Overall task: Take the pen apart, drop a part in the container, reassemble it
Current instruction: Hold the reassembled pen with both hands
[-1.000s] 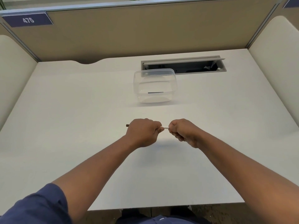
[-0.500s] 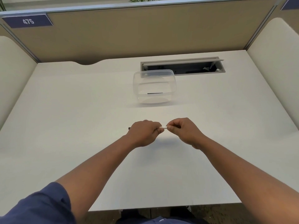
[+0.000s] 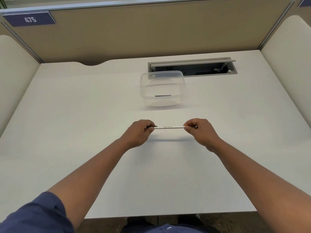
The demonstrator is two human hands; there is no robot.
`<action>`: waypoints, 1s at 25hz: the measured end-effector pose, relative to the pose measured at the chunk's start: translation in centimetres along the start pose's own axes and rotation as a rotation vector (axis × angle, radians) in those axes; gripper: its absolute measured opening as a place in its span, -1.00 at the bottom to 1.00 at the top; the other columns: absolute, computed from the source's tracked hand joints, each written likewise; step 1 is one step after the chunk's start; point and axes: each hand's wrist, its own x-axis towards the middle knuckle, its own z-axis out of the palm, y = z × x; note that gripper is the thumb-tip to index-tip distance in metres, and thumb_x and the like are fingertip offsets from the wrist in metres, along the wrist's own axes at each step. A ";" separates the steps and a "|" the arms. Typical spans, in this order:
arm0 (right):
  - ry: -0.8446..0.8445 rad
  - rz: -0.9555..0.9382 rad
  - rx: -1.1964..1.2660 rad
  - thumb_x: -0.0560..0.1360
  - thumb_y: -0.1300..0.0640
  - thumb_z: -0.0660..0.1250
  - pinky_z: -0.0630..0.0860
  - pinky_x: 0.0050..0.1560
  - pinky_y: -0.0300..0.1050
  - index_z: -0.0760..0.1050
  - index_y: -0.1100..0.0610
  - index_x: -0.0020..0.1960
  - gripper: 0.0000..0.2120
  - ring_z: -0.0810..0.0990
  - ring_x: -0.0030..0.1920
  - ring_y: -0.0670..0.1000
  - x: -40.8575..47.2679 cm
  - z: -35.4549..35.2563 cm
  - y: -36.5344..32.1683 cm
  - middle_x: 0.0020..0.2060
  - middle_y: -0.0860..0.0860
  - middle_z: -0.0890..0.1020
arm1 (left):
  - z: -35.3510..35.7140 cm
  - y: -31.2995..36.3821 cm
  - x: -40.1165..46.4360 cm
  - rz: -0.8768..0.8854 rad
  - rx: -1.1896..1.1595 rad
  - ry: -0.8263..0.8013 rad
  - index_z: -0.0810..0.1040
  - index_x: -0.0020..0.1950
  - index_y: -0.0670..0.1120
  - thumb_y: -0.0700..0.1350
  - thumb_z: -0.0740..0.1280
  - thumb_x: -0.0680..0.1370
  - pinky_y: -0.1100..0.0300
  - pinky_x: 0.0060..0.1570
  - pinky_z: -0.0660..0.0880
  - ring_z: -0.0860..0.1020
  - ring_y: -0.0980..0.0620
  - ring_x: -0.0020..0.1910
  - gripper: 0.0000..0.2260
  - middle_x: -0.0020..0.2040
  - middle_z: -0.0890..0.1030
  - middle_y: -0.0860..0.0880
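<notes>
A thin white pen (image 3: 169, 127) hangs level above the desk, stretched between my two hands. My left hand (image 3: 140, 132) pinches its left end, where a short black piece (image 3: 152, 126) shows at the fingertips. My right hand (image 3: 201, 132) pinches the right end of the white barrel. Beyond the hands, a clear plastic container (image 3: 143, 88) stands on the desk with a thin dark pen part (image 3: 162, 95) lying on its bottom.
The white desk (image 3: 84, 132) is bounded by beige partition walls at the back and both sides. An open grey cable tray (image 3: 193, 67) sits in the desk just behind the container. A label reading 475 (image 3: 30, 19) is on the back partition.
My hands have moved apart. The white barrel, mostly hidden in my left fist before, is now exposed between them, and my right hand has shifted to the right.
</notes>
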 end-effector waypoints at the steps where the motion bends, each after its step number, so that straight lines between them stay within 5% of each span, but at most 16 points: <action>1: 0.001 0.001 0.006 0.54 0.16 0.42 0.39 -0.25 -0.22 0.66 0.02 -0.11 -0.91 0.48 -0.26 -0.11 0.2 0.0 0.1 -0.23 -0.09 0.62 | 0.0 -0.1 0.1 -0.010 -0.029 0.011 0.63 0.08 0.01 -0.10 0.26 0.65 0.05 -0.02 0.51 0.55 -0.04 -0.05 -0.85 0.00 0.63 0.02; 10: -0.042 -0.083 -0.290 0.48 0.16 0.40 0.35 -0.43 -0.37 0.61 -0.01 -0.12 -0.92 0.50 -0.35 -0.18 1.8 0.2 1.0 -0.26 -0.18 0.62 | 1.2 -0.8 1.0 0.021 0.024 0.093 0.68 0.09 0.02 -0.17 0.34 0.59 0.04 0.11 0.53 0.59 0.03 0.06 -0.83 0.06 0.65 0.04; 25: -0.086 -0.125 -0.481 0.50 0.24 0.35 0.51 -0.08 -0.09 0.65 0.08 -0.03 -0.86 0.58 -0.10 0.04 5.1 2.2 2.8 -0.11 -0.01 0.63 | 2.7 -2.7 3.4 -0.056 0.100 0.059 0.69 -0.01 -0.03 -0.19 0.40 0.51 -0.06 0.00 0.57 0.59 -0.04 -0.07 -0.88 -0.04 0.62 0.01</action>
